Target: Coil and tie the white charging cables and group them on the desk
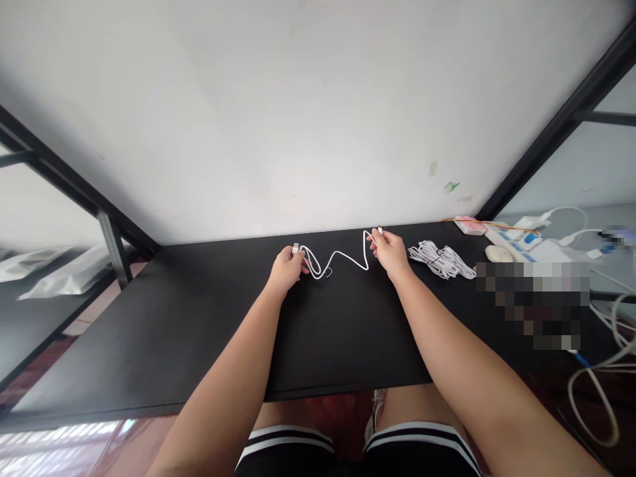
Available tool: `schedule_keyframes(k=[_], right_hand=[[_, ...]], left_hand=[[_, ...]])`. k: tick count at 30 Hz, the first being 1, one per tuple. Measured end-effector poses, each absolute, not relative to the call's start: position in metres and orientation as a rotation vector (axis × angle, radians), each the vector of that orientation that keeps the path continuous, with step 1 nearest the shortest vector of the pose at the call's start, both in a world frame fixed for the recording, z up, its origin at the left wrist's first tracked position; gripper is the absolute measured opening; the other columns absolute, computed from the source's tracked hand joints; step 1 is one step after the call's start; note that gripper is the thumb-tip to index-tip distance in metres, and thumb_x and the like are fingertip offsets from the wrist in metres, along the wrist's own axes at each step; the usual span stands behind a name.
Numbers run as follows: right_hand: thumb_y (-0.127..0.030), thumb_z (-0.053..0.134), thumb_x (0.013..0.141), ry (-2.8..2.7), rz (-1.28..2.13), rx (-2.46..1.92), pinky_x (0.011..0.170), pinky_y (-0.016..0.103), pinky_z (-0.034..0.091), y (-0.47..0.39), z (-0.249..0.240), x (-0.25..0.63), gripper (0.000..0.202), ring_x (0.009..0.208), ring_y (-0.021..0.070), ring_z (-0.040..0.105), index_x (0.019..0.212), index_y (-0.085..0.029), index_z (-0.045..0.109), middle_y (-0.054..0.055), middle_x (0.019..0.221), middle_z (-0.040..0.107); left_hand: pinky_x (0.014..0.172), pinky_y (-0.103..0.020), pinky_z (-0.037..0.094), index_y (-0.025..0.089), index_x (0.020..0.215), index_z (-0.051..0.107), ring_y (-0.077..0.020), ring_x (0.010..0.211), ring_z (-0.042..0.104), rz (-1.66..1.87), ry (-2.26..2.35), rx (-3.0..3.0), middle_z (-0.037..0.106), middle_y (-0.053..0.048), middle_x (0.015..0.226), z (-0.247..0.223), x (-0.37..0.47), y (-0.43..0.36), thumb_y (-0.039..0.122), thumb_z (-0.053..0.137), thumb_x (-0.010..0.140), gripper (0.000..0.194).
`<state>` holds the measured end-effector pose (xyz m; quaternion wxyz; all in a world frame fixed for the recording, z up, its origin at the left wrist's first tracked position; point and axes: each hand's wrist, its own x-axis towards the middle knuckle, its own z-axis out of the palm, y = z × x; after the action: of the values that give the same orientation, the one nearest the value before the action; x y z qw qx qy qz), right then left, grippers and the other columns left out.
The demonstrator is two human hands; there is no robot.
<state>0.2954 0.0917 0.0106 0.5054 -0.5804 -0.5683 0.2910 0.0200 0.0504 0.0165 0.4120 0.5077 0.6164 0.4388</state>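
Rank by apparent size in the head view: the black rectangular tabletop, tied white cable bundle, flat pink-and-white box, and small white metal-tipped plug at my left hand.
1. Black rectangular tabletop
2. Tied white cable bundle
3. Flat pink-and-white box
4. Small white metal-tipped plug at your left hand

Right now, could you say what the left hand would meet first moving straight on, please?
Past the white cable it holds, the left hand would probably meet the wall first, though depth is unclear.

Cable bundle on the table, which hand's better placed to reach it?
Probably your right hand: it's beside the cable bundle, while your left hand is farther away. Both hold the white cable.
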Motion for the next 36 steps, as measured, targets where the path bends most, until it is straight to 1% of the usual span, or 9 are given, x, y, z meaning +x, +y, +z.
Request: schedule_keyframes(k=[3,12,22,27,32,36], right_hand=[[-0.063,0.053,0.086,-1.282,0.734,-1.370,0.055,0.026,0.043,0.0917,0.0109,0.2941,0.047,0.054,0.0135,0.056,0.081,-0.020,0.070,0.002,0.067,0.065],[-0.059,0.057,0.085,-1.152,0.783,-1.354,0.055,0.025,0.044,0.0932,0.0108,0.2943,0.042,0.057,0.0125,0.056,0.083,-0.019,0.072,0.003,0.070,0.066],[-0.059,0.057,0.084,-1.164,0.808,-1.349,0.055,0.024,0.044,0.0919,0.0117,0.2919,0.042,0.058,0.0125,0.056,0.084,-0.018,0.070,0.003,0.070,0.066],[-0.061,0.056,0.084,-1.189,0.807,-1.355,0.055,0.025,0.044,0.0918,0.0115,0.2905,0.045,0.058,0.0132,0.056,0.085,-0.018,0.070,0.003,0.070,0.066],[-0.060,0.056,0.085,-1.237,0.794,-1.363,0.055,0.025,0.043,0.0904,0.0114,0.2888,0.044,0.058,0.0130,0.056,0.085,-0.019,0.070,0.002,0.069,0.066],[-0.059,0.055,0.086,-1.280,0.775,-1.370,0.056,0.026,0.043,0.0892,0.0113,0.2875,0.043,0.057,0.0135,0.057,0.084,-0.019,0.070,0.002,0.069,0.066]], left_hand=[[0.039,-0.018,0.039,0.019,0.091,0.051,-0.0128,0.059,0.068,1.103,1.525,1.271,0.072,-0.006,0.086,0.0168,0.0210,0.0501,0.032,0.051,0.090,0.014],[0.040,-0.018,0.042,0.019,0.091,0.052,-0.0129,0.061,0.069,1.088,1.528,1.284,0.072,-0.006,0.088,0.0177,0.0212,0.0493,0.033,0.052,0.092,0.014],[0.041,-0.018,0.041,0.020,0.089,0.053,-0.0121,0.058,0.067,1.054,1.569,1.356,0.073,-0.005,0.086,0.0137,0.0231,0.0500,0.039,0.055,0.091,0.020],[0.043,-0.019,0.042,0.020,0.088,0.053,-0.0112,0.056,0.066,1.053,1.572,1.373,0.073,-0.004,0.084,0.0138,0.0231,0.0496,0.039,0.056,0.090,0.019],[0.046,-0.019,0.042,0.020,0.088,0.054,-0.0108,0.057,0.066,1.052,1.573,1.404,0.074,-0.004,0.084,0.0133,0.0230,0.0497,0.036,0.052,0.092,0.017],[0.048,-0.020,0.044,0.020,0.086,0.054,-0.0103,0.055,0.065,1.048,1.579,1.418,0.074,-0.003,0.084,0.0155,0.0243,0.0485,0.036,0.054,0.092,0.017]])
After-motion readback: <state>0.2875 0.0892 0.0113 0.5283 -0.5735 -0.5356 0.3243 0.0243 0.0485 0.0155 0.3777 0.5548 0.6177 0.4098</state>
